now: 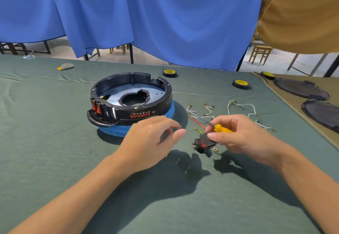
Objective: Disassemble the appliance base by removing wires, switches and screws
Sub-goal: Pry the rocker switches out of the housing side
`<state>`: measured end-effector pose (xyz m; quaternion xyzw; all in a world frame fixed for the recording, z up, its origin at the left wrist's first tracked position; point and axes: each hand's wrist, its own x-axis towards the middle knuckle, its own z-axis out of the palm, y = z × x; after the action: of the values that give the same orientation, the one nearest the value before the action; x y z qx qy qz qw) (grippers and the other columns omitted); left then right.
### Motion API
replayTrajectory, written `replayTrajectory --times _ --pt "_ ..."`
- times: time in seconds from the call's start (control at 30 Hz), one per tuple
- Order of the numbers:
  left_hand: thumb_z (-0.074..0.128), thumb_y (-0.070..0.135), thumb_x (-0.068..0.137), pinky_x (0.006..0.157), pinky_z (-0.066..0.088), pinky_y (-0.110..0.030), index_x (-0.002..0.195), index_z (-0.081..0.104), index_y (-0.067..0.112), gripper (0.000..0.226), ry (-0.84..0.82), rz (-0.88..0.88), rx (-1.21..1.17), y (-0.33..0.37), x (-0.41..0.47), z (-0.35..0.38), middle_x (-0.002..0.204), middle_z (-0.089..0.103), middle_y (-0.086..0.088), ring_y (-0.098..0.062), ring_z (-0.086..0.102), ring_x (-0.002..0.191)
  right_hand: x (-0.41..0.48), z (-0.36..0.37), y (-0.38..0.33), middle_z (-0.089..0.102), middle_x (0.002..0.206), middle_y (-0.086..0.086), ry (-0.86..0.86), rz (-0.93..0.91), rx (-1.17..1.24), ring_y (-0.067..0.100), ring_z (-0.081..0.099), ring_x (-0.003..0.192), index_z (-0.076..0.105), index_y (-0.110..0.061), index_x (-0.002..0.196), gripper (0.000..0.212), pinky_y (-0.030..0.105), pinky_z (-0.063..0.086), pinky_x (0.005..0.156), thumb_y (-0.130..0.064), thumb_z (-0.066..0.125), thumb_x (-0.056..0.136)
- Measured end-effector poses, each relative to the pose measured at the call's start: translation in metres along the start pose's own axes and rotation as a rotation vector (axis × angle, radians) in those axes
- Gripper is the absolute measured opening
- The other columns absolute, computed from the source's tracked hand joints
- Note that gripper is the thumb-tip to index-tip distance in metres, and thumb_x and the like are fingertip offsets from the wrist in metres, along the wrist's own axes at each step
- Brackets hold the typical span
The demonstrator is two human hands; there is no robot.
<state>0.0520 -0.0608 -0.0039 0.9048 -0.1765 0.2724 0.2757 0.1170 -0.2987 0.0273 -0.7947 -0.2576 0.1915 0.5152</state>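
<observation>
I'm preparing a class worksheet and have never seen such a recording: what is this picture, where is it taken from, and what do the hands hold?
There is no machine: a person works with bare hands, filmed by a head-worn camera looking down. On the green cloth-covered table stands a round black plastic appliance base on a blue ring, two red switches in its side. Loose white wires lie to its right. The right hand holds a yellow-handled screwdriver and a black switch with a red rocker. The left hand holds nothing.
</observation>
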Motion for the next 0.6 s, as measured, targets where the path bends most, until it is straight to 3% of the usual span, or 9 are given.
replayTrajectory --times 0.07,0.13,0.27,0.43,0.6 --pt "0.058 0.028 0.093 0.064 0.049 -0.034 0.095 0.072 0.009 0.023 0.197 0.163 0.275 -0.005 0.000 0.001 0.084 0.065 0.003 -0.019 0.058 0.075 -0.010 -0.022 0.007 0.065 0.073 0.001 0.090 0.030 -0.183 0.010 0.051 0.060 0.072 -0.018 0.085 0.007 0.019 0.040 0.056 -0.022 0.075 0.081" --pt "0.062 0.017 0.089 0.075 0.048 -0.039 0.100 0.070 0.004 0.019 0.293 0.193 0.428 -0.012 0.005 0.002 0.099 0.067 -0.006 -0.029 0.060 0.088 -0.023 -0.040 0.015 0.066 0.073 0.002 0.141 0.077 -0.205 0.009 0.053 0.062 0.072 -0.018 0.083 0.011 0.015 0.039 0.053 -0.026 0.076 0.076" --pt "0.056 0.024 0.090 0.095 0.038 -0.040 0.120 0.063 0.005 0.036 0.209 0.038 0.632 -0.022 0.008 0.005 0.130 0.060 -0.009 -0.031 0.055 0.117 -0.035 -0.056 0.029 0.065 0.077 0.006 0.136 0.172 -0.288 0.009 0.052 0.064 0.072 -0.019 0.083 0.003 0.028 0.037 0.060 -0.019 0.075 0.082" --pt "0.053 0.026 0.088 0.099 0.035 -0.038 0.130 0.057 0.006 0.047 0.117 -0.035 0.602 -0.027 0.004 0.003 0.132 0.059 -0.007 -0.028 0.055 0.120 -0.031 -0.055 0.032 0.063 0.069 0.002 0.150 0.162 -0.375 0.001 0.051 0.058 0.071 -0.015 0.081 0.004 0.012 0.037 0.054 -0.015 0.074 0.083" --pt "0.059 0.023 0.086 0.100 0.033 -0.038 0.132 0.055 0.006 0.050 0.082 -0.033 0.589 -0.029 0.003 0.002 0.134 0.057 -0.006 -0.028 0.052 0.122 -0.030 -0.058 0.035 0.067 0.079 0.005 0.157 0.166 -0.473 0.009 0.054 0.067 0.072 -0.020 0.079 0.005 0.019 0.040 0.062 -0.019 0.075 0.083"
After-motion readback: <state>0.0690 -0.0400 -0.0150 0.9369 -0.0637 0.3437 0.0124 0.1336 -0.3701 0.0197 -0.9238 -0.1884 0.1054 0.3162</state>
